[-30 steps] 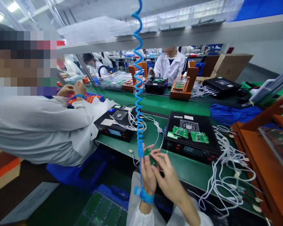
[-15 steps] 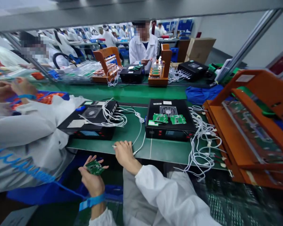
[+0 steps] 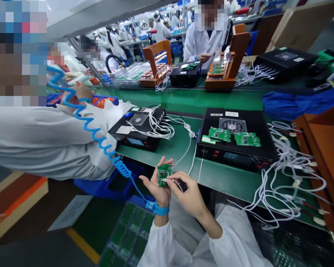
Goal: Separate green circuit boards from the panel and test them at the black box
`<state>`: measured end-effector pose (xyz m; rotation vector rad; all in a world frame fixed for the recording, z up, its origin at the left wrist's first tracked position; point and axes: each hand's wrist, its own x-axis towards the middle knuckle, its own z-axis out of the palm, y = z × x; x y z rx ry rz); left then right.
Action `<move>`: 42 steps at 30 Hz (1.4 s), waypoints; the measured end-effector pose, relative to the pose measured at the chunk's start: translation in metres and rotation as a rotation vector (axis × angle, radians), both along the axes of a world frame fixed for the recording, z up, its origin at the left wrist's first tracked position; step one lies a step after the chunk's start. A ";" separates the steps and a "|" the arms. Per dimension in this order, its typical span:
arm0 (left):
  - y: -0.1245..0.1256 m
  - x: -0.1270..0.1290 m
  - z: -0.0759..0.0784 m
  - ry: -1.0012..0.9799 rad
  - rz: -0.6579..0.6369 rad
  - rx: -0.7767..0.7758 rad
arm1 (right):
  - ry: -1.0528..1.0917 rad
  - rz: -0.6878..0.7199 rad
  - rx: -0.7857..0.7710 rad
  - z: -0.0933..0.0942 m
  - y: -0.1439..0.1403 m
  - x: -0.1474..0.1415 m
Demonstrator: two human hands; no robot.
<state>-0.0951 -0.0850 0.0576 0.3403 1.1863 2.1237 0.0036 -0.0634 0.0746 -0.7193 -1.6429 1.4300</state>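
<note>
Green board [image 3: 164,175] in both hands | black tester [image 3: 235,139], white cables [image 3: 284,174] beyond

The room was a factory hall with rows of long worktops [image 3: 219,178] covered in green matting. A second green worktop [image 3: 189,100] ran parallel behind it. Orange wooden racks [image 3: 228,70] stood on the far worktop. A grey overhead shelf beam [image 3: 100,15] crossed the upper left. The floor [image 3: 13,200] was brown with an orange stripe. Lighting was bright and even.
</note>
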 end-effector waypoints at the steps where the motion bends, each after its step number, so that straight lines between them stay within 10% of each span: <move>1: 0.000 0.002 0.001 0.004 -0.011 0.001 | -0.001 -0.007 -0.006 0.000 0.000 0.002; 16: -0.003 0.011 0.006 0.071 -0.069 0.027 | 0.028 0.002 -0.003 0.004 -0.002 0.010; 42: -0.009 0.011 0.009 0.303 -0.078 -0.090 | -0.220 0.055 0.574 0.005 0.010 0.016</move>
